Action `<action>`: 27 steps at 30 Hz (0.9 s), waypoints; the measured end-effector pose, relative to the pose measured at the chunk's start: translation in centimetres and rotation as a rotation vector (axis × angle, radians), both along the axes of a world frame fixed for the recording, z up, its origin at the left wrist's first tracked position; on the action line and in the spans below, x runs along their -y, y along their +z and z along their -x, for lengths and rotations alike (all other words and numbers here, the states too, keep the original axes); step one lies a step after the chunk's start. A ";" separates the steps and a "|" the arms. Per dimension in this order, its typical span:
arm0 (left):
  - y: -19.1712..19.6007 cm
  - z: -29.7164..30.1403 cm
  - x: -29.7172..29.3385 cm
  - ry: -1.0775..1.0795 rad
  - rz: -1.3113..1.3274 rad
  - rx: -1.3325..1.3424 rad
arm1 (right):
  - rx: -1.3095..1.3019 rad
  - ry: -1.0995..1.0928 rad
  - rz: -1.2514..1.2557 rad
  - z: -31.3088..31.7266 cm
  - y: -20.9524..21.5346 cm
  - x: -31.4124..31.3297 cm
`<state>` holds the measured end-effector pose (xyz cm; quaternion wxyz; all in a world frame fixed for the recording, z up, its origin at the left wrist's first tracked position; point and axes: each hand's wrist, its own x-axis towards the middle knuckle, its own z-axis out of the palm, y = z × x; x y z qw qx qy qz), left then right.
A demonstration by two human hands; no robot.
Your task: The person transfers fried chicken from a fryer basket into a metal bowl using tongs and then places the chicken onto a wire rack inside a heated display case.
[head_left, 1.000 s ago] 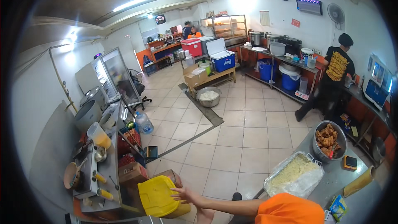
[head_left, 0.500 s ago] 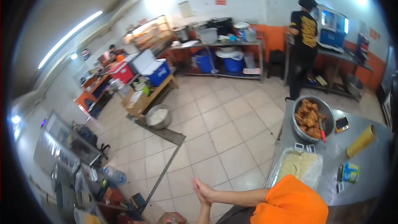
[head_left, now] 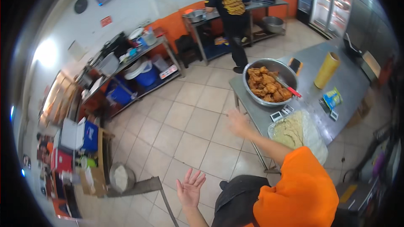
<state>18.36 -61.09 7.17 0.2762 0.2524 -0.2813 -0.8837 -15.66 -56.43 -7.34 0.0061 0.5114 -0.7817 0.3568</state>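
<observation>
Steel desk (head_left: 349, 75) at three o'clock, set with food
On it, a tray (head_left: 271, 131) of pale breading lies toward four o'clock and a metal bowl (head_left: 285, 70) of fried chicken (head_left: 266, 85) between two and three. The left hand (head_left: 191, 190), at six, is empty, fingers spread; the blurred right hand (head_left: 238, 124), near the desk's edge, looks empty, loosely open. A red handle (head_left: 292, 90) crosses the bowl's rim.

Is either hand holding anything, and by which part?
Nothing visibly held: the left hand is open, its palm bare; the right hand is blurred, but no object shows in it.
</observation>
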 end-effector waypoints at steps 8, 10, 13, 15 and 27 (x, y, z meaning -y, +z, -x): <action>-0.9 9.5 11.2 -0.338 0.137 0.220 | -0.003 -1.255 -0.626 20.9 4.5 -16.3; -1.7 12.9 13.0 -0.426 0.156 0.239 | 0.230 -1.096 -0.708 22.2 5.2 -17.8; -3.7 20.2 14.1 -0.552 0.163 0.260 | 0.428 -0.789 -1.152 26.0 4.6 -20.5; -5.3 25.3 14.0 -0.615 0.150 0.277 | 0.411 -0.733 -1.192 26.8 7.1 -19.7; -15.4 45.3 7.4 -0.891 0.002 0.664 | 0.687 -0.954 -0.411 23.5 9.7 -30.3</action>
